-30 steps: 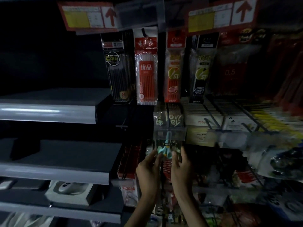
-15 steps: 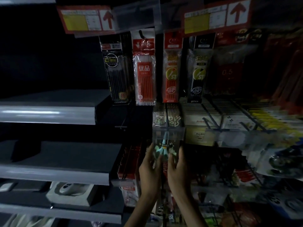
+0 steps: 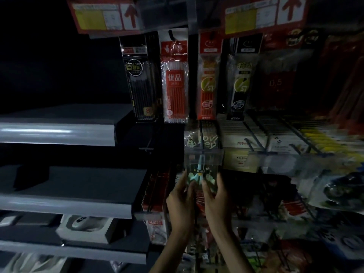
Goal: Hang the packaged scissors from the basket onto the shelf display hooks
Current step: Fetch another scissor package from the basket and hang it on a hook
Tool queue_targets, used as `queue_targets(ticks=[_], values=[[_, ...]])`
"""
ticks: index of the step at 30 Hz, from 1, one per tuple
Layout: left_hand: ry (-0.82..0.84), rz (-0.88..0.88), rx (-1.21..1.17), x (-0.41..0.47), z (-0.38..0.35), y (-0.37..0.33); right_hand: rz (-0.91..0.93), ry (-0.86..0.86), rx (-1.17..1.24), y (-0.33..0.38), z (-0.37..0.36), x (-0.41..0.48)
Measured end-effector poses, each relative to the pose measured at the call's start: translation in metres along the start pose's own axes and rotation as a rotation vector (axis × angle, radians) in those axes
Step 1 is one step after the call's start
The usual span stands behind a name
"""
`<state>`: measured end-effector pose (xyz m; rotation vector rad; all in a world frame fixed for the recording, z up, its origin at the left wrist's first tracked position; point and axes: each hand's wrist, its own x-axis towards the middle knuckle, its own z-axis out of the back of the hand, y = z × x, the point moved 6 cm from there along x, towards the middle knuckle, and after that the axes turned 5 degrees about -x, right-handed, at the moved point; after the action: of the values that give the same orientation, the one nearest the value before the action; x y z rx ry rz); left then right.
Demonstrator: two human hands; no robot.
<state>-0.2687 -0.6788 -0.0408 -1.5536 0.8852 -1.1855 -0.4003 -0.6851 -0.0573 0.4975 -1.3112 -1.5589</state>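
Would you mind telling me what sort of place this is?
Probably a shop's stationery aisle: pen refill packs hang in a row, price tags with red arrows sit above them, and the left hand and right hand hold packaged scissors.

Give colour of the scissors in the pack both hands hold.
Pale teal scissors; head view, dimly lit.

Upright teal packaged scissors (image 3: 199,175)
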Motion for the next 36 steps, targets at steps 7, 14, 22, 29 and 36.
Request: queue_targets(ticks=[7, 14, 22, 29, 36], values=[[-0.051, -0.013, -0.019, -0.005, 0.008, 0.006, 0.025, -0.012, -0.076, 0.009, 0.003, -0.011], [-0.014, 0.009, -0.027, -0.005, 0.013, 0.006, 0.018, -0.004, -0.102, 0.007, 0.006, -0.011], [0.021, -0.067, 0.134, -0.021, 0.046, 0.001, 0.13, -0.149, -0.089, 0.023, 0.049, -0.058], [0.041, -0.155, 0.533, -0.069, 0.123, -0.008, 0.273, 0.161, -0.113, 0.035, 0.025, -0.112], [-0.002, -0.138, 1.061, -0.132, 0.244, 0.013, 0.354, 0.711, -0.145, 0.039, -0.08, -0.166]])
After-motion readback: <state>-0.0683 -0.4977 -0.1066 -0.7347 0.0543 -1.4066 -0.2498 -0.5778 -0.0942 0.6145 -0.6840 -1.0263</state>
